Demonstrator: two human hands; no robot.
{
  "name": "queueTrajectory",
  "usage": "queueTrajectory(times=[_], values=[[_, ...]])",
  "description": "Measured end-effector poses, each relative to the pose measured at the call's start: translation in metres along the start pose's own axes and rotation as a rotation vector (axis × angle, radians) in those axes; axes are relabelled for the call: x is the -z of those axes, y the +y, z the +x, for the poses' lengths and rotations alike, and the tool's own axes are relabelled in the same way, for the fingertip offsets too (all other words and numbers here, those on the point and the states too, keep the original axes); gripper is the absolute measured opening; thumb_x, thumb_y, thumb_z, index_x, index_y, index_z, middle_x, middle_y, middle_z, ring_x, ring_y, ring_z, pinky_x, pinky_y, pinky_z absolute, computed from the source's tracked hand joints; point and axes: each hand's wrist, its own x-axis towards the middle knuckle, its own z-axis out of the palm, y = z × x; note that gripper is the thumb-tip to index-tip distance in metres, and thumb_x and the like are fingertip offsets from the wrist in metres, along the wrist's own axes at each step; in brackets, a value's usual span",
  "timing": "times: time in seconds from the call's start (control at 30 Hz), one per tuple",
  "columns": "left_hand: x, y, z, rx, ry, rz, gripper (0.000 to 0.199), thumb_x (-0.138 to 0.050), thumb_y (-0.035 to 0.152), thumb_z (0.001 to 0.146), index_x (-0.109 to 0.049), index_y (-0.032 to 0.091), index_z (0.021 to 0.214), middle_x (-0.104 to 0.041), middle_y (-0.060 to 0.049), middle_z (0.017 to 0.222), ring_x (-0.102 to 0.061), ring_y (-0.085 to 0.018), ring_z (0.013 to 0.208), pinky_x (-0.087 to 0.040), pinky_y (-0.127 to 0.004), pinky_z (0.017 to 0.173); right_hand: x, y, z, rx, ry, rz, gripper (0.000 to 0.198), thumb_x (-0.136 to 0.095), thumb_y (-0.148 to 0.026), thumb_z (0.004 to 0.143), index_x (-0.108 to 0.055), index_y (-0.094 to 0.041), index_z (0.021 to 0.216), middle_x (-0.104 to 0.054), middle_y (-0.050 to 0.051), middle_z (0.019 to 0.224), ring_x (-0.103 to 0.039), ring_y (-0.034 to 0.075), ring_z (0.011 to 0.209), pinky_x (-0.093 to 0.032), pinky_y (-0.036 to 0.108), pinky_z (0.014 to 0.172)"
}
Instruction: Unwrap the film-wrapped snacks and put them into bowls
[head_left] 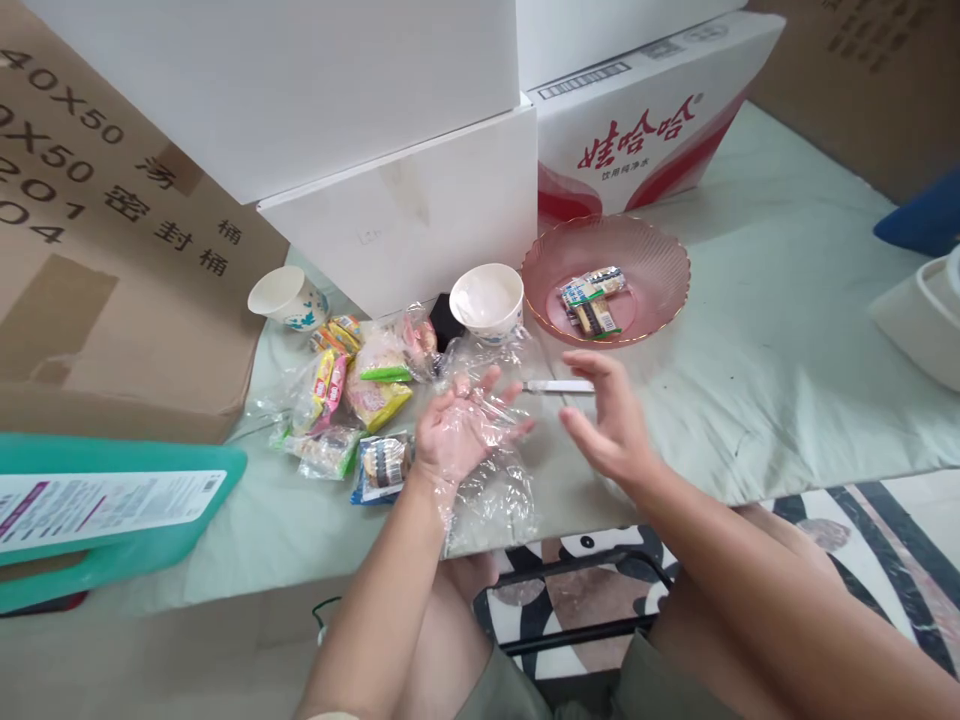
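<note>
Palm up over the table, my left hand (459,432) has its fingers spread. Crinkled clear plastic (499,490) lies over and around that hand; whether it is a bag or a thin glove I cannot tell. My right hand (609,412) is held to the right of it, thumb and fingers curved apart with nothing between them. Behind the hands lies a thin white-handled tool (559,386), partly hidden. A pink ribbed glass bowl (667,290) holds several wrapped snacks (592,300). Left of the bowl stands a white paper cup (487,305).
Several packaged snacks (379,385) and a second paper cup (289,300) are at the left. A blue snack packet (381,468) lies near the left forearm. White boxes (420,210) stand behind, a teal jug (150,510) at the left edge, a white container (922,320) at the right.
</note>
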Motion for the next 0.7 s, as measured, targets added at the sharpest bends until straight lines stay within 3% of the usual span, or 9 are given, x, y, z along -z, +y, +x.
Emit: queueTrajectory(times=[0.07,0.17,0.27,0.37,0.47,0.7], values=[[-0.001,-0.002,-0.003,0.078,-0.066,0.044,0.018,-0.074,0.034,0.068,-0.062,0.023,0.077,-0.074,-0.006,0.122,-0.068,-0.037,0.117,-0.055,-0.061,0.094,-0.011,-0.008,-0.004,-0.145,-0.096,0.125,0.047,-0.068,-0.041,0.085,-0.054,-0.024,0.127,-0.066,0.012,0.126,-0.065,0.025,0.113,-0.054,0.042,0.096],[-0.001,-0.005,-0.003,0.133,-0.118,0.21,0.022,-0.078,0.032,0.066,-0.064,0.019,0.076,-0.075,-0.01,0.117,-0.075,-0.031,0.101,-0.059,-0.049,0.089,-0.016,-0.01,-0.001,-0.401,-0.118,0.233,0.028,-0.057,-0.05,0.093,-0.063,-0.023,0.098,-0.071,0.004,0.082,-0.066,0.017,0.069,-0.055,0.033,0.067],[0.003,-0.006,0.001,0.044,0.045,0.398,0.024,-0.082,0.03,0.066,-0.065,0.016,0.075,-0.077,-0.008,0.096,-0.074,-0.018,0.074,-0.059,-0.028,0.066,-0.009,-0.009,0.004,-0.517,-0.053,0.237,0.038,-0.053,-0.057,0.094,-0.064,-0.023,0.083,-0.057,-0.003,0.056,-0.048,0.012,0.045,-0.041,0.027,0.047],[0.005,-0.003,0.002,-0.086,0.227,0.481,0.027,-0.083,0.033,0.067,-0.064,0.015,0.075,-0.071,-0.002,0.074,-0.057,-0.006,0.046,-0.037,-0.015,0.04,0.001,-0.008,0.004,-0.542,0.01,0.216,0.041,-0.057,-0.061,0.09,-0.066,-0.023,0.079,-0.051,-0.004,0.053,-0.041,0.011,0.043,-0.032,0.026,0.042],[0.004,0.004,0.0,-0.187,0.269,0.494,0.031,-0.083,0.037,0.066,-0.063,0.015,0.073,-0.061,0.004,0.061,-0.036,0.0,0.035,-0.019,-0.013,0.034,0.009,-0.009,0.002,-0.593,0.05,0.217,0.041,-0.058,-0.062,0.089,-0.062,-0.024,0.073,-0.048,-0.004,0.05,-0.038,0.011,0.04,-0.028,0.027,0.04],[0.003,0.011,-0.002,-0.308,0.39,0.497,0.03,-0.08,0.038,0.069,-0.059,0.017,0.068,-0.043,0.009,0.05,-0.028,-0.001,0.035,-0.016,-0.016,0.034,0.014,-0.01,0.002,-0.588,0.13,0.191,0.041,-0.056,-0.057,0.091,-0.057,-0.024,0.067,-0.045,-0.004,0.048,-0.035,0.011,0.041,-0.026,0.027,0.041]])
